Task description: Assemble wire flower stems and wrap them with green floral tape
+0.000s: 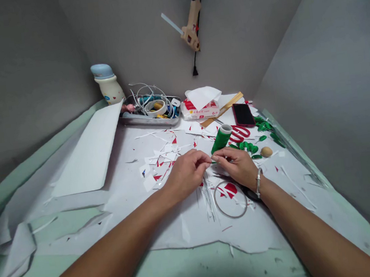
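My left hand (190, 170) and my right hand (238, 165) meet over the middle of the table, fingertips almost touching. Both are closed in a pinch. A thin green piece (213, 162) shows between the fingertips; its kind is too small to make out. Just behind my right hand a spool of green thread (221, 138) stands tilted. Green leaves (247, 147) lie beyond the right fingers, near a small tan ball (266, 151). Under my right hand are dark-handled scissors (250, 193), partly hidden. A metal ring (232, 216) and several thin wires (209, 203) lie nearer me.
White and red paper scraps (160, 159) litter the white sheet. Behind stand a metal tray (169, 122) of tapes and cords, a tissue pack (200, 109), red-handled scissors (238, 133) and a phone (243, 115). A glue gun (190, 32) hangs on the wall. White board (89, 154) lies left.
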### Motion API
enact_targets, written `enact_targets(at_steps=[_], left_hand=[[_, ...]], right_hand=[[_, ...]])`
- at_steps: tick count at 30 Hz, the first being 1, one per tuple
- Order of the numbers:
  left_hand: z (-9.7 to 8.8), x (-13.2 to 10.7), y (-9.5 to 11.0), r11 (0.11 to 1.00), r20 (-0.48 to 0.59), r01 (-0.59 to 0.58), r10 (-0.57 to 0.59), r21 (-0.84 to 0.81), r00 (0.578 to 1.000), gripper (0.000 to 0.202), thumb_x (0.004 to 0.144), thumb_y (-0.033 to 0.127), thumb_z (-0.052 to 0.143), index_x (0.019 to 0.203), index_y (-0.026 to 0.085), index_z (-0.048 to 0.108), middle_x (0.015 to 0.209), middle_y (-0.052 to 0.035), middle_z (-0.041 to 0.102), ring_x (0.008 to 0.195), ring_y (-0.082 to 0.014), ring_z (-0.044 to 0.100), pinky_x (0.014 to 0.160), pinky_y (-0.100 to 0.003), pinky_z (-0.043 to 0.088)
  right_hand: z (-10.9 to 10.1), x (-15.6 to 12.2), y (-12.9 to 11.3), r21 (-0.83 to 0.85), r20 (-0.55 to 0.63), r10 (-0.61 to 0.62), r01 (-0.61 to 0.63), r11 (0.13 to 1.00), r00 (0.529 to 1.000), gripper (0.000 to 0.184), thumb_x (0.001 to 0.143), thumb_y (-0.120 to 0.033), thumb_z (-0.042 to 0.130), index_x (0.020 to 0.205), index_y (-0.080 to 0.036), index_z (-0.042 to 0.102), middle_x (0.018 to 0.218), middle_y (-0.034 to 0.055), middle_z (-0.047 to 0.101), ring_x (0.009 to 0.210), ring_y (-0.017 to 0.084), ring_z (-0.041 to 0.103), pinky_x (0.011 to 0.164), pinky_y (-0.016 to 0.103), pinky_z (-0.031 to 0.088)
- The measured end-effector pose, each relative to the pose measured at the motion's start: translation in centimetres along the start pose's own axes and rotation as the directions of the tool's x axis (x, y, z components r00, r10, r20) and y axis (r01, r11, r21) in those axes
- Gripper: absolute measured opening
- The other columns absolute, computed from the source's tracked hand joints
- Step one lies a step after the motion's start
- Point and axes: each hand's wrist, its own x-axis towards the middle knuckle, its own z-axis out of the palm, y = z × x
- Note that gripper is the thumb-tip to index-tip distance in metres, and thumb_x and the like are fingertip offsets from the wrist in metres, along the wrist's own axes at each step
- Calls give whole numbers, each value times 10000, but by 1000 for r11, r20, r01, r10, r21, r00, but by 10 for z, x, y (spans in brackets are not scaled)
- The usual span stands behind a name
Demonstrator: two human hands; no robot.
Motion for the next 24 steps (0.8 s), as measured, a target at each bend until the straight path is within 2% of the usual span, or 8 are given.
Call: enact_targets(at_steps=[3,6,8,11,14,18,21,24], left_hand=[[-2,2,-3,999,-97,49,-49,-1,994,123,823,188,493,833,195,616,868,-25,629,806,-155,575,743,-288,444],[-2,2,-6,992,-139,72,-57,104,989,124,810,161,493,819,193,612,845,-27,620,782,-162,563,721,-297,434],[0,0,-7,981,-104,47,-27,190,994,144,808,142,483,817,194,618,836,-29,618,782,-170,558,717,-306,425],[3,-3,-5,969,10,-12,9,248,1000,175,804,118,475,828,198,629,832,-26,625,783,-171,563,738,-316,421],[4,-4,-2,978,72,-43,29,204,997,185,802,112,480,840,205,636,845,-19,631,787,-164,568,771,-317,423],[2,-2,-1,999,16,-13,13,44,1000,168,826,152,479,846,205,637,885,-23,633,826,-160,575,760,-294,436],[0,1,-3,999,-45,32,-33,-19,998,144,832,186,485,842,199,628,881,-26,631,812,-156,574,744,-292,444],[-1,1,-5,997,-87,70,-67,31,994,133,824,184,489,828,196,621,859,-30,628,799,-163,569,729,-301,443]], right_hand=[[2,-2,-4,-23,109,-84,87,996,990,130,852,-200,564,843,-206,693,718,19,646,689,149,561,661,278,438],[2,-4,-14,-43,168,-184,193,980,969,127,852,-199,562,837,-205,688,686,15,627,660,146,525,644,281,422],[1,-4,-19,-49,136,-210,218,975,968,130,860,-204,554,835,-199,682,688,20,623,661,148,517,646,286,418],[-2,-2,-18,-53,48,-183,185,981,982,134,869,-203,547,831,-195,676,692,22,617,675,151,521,661,292,418],[-2,-1,-11,-38,-14,-87,86,996,996,137,869,-205,550,821,-194,678,702,24,621,668,148,531,645,283,424],[1,-1,-1,-8,5,3,-3,1000,1000,144,865,-202,547,846,-197,689,760,31,655,697,149,570,659,276,441],[2,-2,-2,-27,91,-45,48,998,995,142,856,-199,553,847,-200,695,726,24,643,700,149,571,666,273,439],[2,-4,-9,-52,173,-127,138,989,977,130,839,-190,564,821,-206,691,683,13,619,674,146,545,643,270,424]])
